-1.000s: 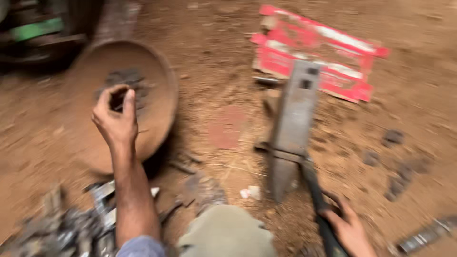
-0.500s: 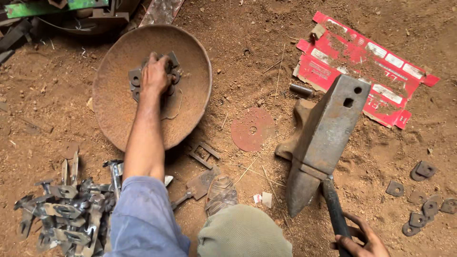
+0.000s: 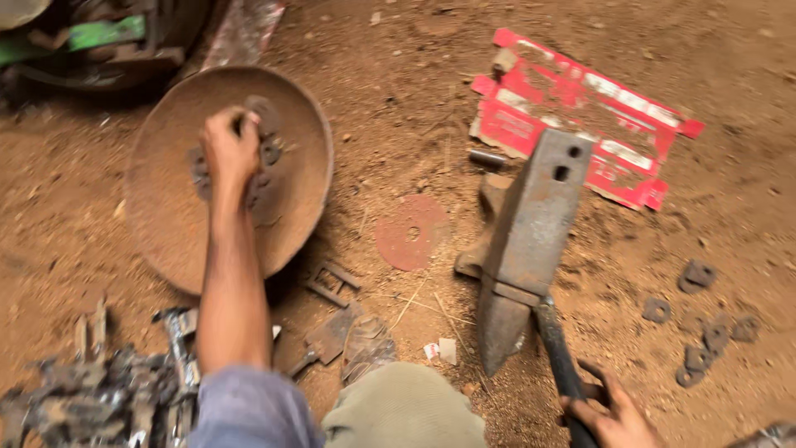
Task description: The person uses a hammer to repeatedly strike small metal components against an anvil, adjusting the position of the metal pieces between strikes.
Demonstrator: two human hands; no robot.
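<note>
Left hand (image 3: 230, 149) is down in the rusty round dish (image 3: 166, 241), fingers curled shut on small metal pieces (image 3: 267, 151) near its centre, well inside the rim. Right hand (image 3: 609, 415) grips the dark handle (image 3: 557, 353) at frame's bottom edge, just beside the anvil (image 3: 531, 241). Bare dirt betw. dish & anvil holds only a red disc (image 3: 412, 232); scrap pile (image 3: 91, 398) crowds the lower-left corner

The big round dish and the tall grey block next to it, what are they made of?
The round dish looks like rusty iron or steel: dull, rough, brown all over. The grey block, shaped like an anvil, looks like solid steel: smooth grey faces with holes near the top.
</note>
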